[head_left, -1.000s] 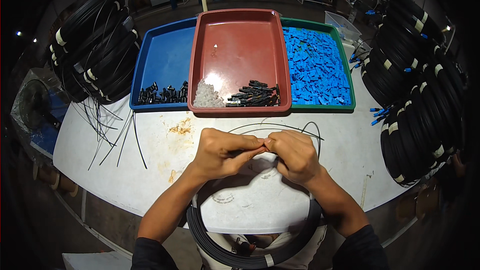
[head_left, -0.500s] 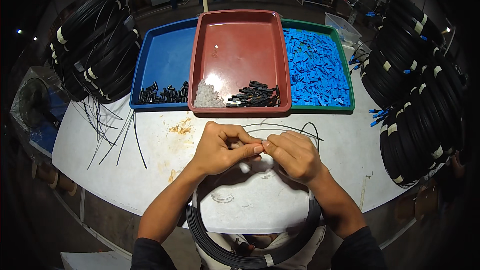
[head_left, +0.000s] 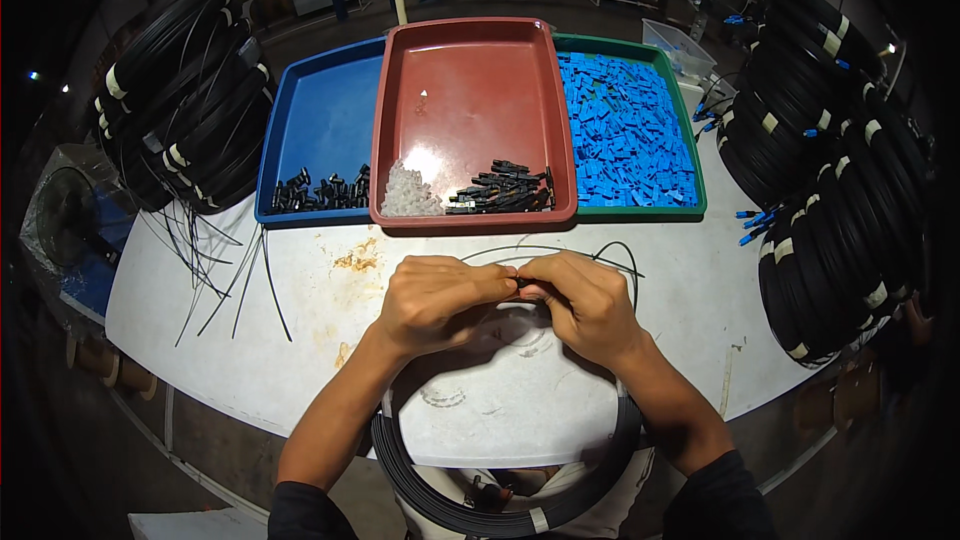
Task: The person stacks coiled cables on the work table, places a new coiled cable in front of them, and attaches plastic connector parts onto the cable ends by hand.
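Over the middle of the white table, my left hand (head_left: 430, 305) and my right hand (head_left: 585, 302) meet at the fingertips. Both are closed in a pinch around a small black piece (head_left: 520, 283), mostly hidden by the fingers, so its exact kind is unclear. Behind the hands, a thin black cable (head_left: 622, 248) bends in a loop and drops past the right hand. Below them, a coil of black cable (head_left: 540, 520) bound with white tape hangs at the table's near edge, between my forearms.
Beyond my hands stand a blue tray (head_left: 325, 120) with black parts, a red tray (head_left: 470, 90) with white pieces and black connectors, and a green tray (head_left: 640, 212) full of blue connectors. Stacked cable coils flank the table left (head_left: 190, 100) and right (head_left: 840, 230).
My left hand has rolled over, its back now turned up and fingers curled under. White material seen beneath it before is now out of sight. The fingertips remain together.
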Motion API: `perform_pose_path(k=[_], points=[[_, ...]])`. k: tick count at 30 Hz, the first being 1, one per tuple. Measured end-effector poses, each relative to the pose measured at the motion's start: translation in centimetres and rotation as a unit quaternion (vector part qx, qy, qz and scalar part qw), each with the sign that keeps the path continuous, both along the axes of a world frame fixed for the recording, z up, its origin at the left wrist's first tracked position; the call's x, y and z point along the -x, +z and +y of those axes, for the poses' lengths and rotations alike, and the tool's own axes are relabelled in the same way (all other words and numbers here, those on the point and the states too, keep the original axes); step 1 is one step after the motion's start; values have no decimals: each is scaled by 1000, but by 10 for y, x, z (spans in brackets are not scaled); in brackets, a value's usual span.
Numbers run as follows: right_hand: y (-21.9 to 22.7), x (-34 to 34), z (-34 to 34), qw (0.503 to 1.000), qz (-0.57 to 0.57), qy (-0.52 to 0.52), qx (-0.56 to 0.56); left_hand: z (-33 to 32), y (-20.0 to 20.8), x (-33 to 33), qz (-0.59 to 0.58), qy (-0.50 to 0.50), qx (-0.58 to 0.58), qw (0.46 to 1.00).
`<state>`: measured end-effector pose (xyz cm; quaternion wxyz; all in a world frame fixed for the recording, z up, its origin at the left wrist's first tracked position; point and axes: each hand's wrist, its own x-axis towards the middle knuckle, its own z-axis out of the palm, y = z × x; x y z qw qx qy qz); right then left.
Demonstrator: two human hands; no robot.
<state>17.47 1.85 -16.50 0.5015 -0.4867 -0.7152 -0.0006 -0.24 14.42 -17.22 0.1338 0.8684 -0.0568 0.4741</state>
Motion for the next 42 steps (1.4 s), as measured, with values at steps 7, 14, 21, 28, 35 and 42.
perform_pose_path(k=[7,14,21,28,35,42], points=[[-2,-3,3,989,-102,-57,-88,-11,7,-2,22,21,205,978],[-1,1,-2,998,-25,-58,-24,-10,1,0,26,6,180,983],[-2,0,0,999,4,-49,9,-10,0,-2,0,7,216,976],[-4,-6,3,997,-51,-52,-21,-9,1,-3,9,-8,274,962],[-1,-9,2,997,-48,-43,-31,-6,0,-2,6,-1,248,969],[-3,-9,2,998,-31,-41,-19,-7,2,-3,15,-6,263,965]])
